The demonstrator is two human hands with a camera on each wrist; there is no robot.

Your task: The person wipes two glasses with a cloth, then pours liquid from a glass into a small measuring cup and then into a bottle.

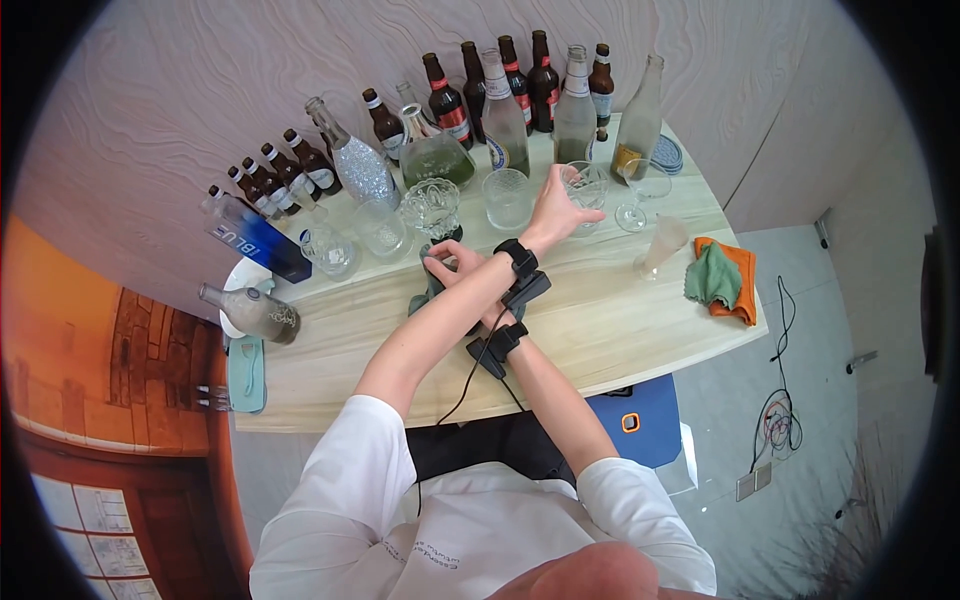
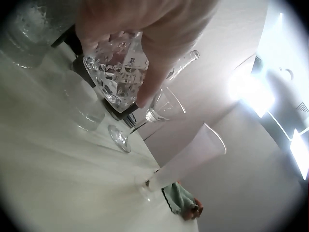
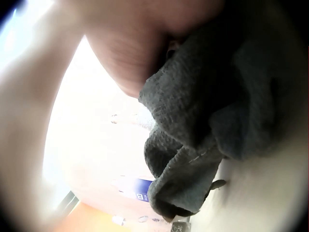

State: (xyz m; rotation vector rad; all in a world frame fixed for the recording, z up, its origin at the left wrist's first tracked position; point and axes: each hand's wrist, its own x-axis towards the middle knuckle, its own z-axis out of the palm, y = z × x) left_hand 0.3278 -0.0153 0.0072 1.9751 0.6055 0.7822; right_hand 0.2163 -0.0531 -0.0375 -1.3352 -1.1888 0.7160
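Observation:
My forearms cross over the table. In the head view, the left hand (image 1: 562, 212) reaches right and grips a clear glass (image 1: 590, 188). The left wrist view shows this hand (image 2: 145, 29) with fingers and thumb around the cut-patterned glass (image 2: 118, 79), which has a dark base; a stemmed glass (image 2: 164, 107) and a tall frosted glass (image 2: 190, 157) stand close by. The right hand (image 1: 465, 268), under the left forearm, holds a dark grey cloth (image 1: 430, 285). In the right wrist view the bunched cloth (image 3: 181, 101) hangs below the hand (image 3: 128, 43), its fingertips mostly hidden.
Brown bottles (image 1: 447, 103) and clear bottles (image 1: 505, 120) line the back edge. Further glasses (image 1: 508, 200) stand before them. At the left are a blue box (image 1: 262, 245), a lying bottle (image 1: 255, 312) and a teal tray (image 1: 246, 375); at the right, green and orange cloths (image 1: 715, 275).

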